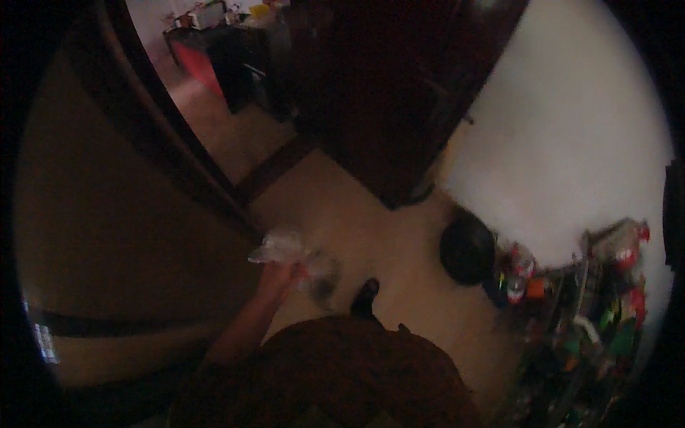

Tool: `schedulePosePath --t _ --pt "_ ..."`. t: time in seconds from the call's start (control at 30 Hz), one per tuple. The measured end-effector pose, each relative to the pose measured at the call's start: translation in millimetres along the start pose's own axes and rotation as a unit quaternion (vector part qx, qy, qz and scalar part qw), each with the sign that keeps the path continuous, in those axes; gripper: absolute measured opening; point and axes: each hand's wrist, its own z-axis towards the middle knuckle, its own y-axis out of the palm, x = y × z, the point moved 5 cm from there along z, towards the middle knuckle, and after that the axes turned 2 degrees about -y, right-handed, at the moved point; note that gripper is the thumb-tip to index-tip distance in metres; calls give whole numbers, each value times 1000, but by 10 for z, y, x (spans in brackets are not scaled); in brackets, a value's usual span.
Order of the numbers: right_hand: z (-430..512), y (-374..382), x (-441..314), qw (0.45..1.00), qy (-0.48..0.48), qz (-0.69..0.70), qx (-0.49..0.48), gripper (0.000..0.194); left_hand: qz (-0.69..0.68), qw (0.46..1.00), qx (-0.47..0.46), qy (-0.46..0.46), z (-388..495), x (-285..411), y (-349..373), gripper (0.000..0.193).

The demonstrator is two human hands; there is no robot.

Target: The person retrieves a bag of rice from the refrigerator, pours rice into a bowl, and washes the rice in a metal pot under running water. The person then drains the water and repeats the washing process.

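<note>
My left hand (pixel 283 272) is low in front of me, left of centre. It is closed around a clear plastic item (pixel 281 245), too blurred to tell whether this is a bag or a container. Another see-through part (pixel 322 273) shows to the right of the hand, with a bit of red beside the fingers; whether both parts belong together I cannot tell. My right hand is out of view. Below me are my dark reddish-brown garment and one dark-clad foot (pixel 365 297) on the tan floor (pixel 342 214).
Ahead, a dark door (pixel 380 107) stands ajar at a doorway with a dark threshold (pixel 275 167). Beyond it is a black-and-red cabinet (pixel 214 69) with items on top. To the right are a round black object (pixel 466 247) and a crowded rack (pixel 578 321) by a white wall (pixel 546 134).
</note>
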Motion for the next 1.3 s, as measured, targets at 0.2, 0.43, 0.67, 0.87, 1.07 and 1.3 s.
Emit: schedulePosePath --t 0.2,0.43,0.67,0.87,1.07,1.3 --pt "1161 -1418 -2565 830 -190 -525 20 32 -73 989 97 85 -105 49 417 22" --pt "961 -469 -5792 663 -579 -471 58 41 320 902 131 259 157 42 165 34" --pt "177 914 -6988 628 -659 -389 -143 42 713 676 140 126 1351 -402 -553 32" --pt "-427 1260 -7191 754 -510 -310 -272 40 623 753 153 144 1644 -187 -1217 28" --pt "-517 1710 -9056 715 -542 -349 -271 33 539 791 201 207 2479 978 -1709 27" --pt "-1681 2765 -11285 634 -624 -301 -344 25 352 871 253 231 2881 2621 -2377 25"
